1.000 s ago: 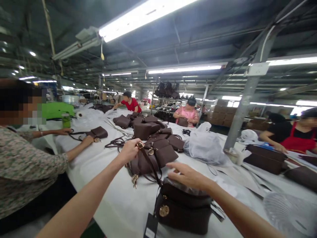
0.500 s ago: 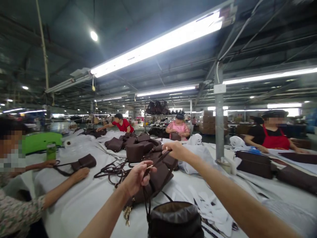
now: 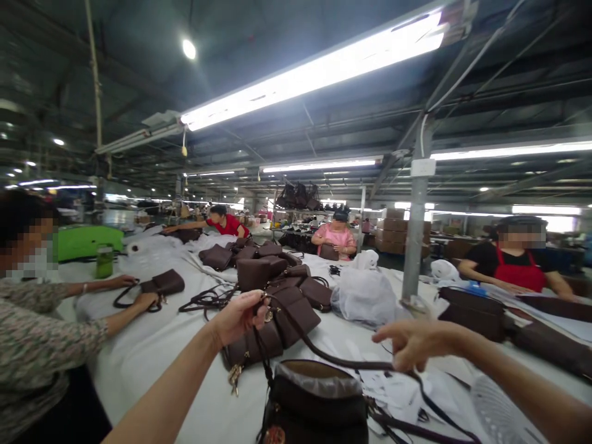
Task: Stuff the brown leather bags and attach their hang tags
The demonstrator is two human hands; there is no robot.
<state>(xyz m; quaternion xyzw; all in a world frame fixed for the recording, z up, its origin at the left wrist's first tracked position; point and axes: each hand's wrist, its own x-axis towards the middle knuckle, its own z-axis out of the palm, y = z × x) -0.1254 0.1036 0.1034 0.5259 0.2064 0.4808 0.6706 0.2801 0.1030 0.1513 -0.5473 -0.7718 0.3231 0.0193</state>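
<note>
My left hand pinches one end of a dark brown bag strap, near a small metal clasp. From there the strap sags rightward to my right hand, whose forefinger points out while its lower fingers curl at the strap. Below and between them an open brown handbag stands upright, clear plastic lining its mouth and a round emblem on its front. A pile of brown handbags lies just beyond my left hand. Gold-coloured hardware hangs from the nearest one.
A co-worker at left handles a small brown bag. Other people work across the white-covered table. A clear plastic bundle lies near a grey post. Brown bags and white scraps are at right.
My right hand has moved right and down, drawing the strap out into a long curve. My left hand has shifted slightly left and up. The co-worker's hands have moved closer together on the small bag.
</note>
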